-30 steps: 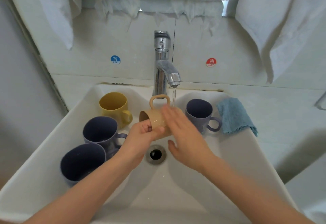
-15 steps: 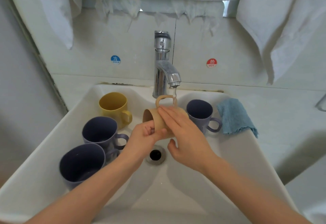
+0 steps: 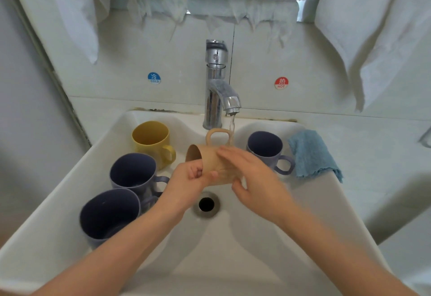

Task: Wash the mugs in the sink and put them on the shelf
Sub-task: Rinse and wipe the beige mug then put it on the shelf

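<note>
A beige mug [image 3: 211,159] lies on its side above the drain, handle up and mouth to the left, under the running tap [image 3: 218,85]. My left hand [image 3: 189,179] grips it at the rim. My right hand [image 3: 254,174] lies over the mug's body with straight fingers on top and the thumb below. In the white sink [image 3: 233,249] stand a yellow mug [image 3: 151,141], two purple mugs [image 3: 134,172] [image 3: 109,214] at the left and one purple mug [image 3: 267,150] at the right.
A blue cloth [image 3: 310,153] hangs over the sink's right rim. White towels [image 3: 373,27] hang above along the tiled wall. The drain [image 3: 206,204] sits open below the hands. Cold and hot stickers flank the tap.
The beige mug has shifted slightly right, under the water stream. My right hand has slid along the mug's body, and is blurred by motion.
</note>
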`<action>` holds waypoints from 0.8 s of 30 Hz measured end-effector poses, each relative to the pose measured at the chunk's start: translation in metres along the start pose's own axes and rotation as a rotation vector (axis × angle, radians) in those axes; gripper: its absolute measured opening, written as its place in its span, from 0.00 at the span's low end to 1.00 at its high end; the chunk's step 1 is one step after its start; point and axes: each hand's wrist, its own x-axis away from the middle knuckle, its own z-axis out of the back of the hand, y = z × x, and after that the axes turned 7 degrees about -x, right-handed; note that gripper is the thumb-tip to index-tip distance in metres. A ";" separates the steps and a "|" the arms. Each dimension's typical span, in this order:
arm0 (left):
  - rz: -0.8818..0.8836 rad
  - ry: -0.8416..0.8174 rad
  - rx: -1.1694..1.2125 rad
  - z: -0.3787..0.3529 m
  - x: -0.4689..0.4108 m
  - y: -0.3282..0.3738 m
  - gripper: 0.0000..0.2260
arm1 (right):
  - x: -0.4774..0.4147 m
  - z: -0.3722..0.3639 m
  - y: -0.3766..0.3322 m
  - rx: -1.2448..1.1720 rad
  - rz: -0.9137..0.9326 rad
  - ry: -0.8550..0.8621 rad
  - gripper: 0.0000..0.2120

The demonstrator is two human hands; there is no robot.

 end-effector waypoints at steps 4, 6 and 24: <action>-0.101 -0.030 -0.249 -0.008 -0.006 -0.007 0.05 | -0.005 0.020 0.020 -0.026 -0.131 0.171 0.18; -0.137 -0.080 -0.347 -0.003 -0.007 -0.008 0.10 | -0.008 0.028 0.024 -0.075 -0.192 0.154 0.22; -0.603 -0.396 -1.492 0.010 -0.032 0.030 0.12 | -0.012 0.027 0.016 -0.401 -0.208 -0.184 0.36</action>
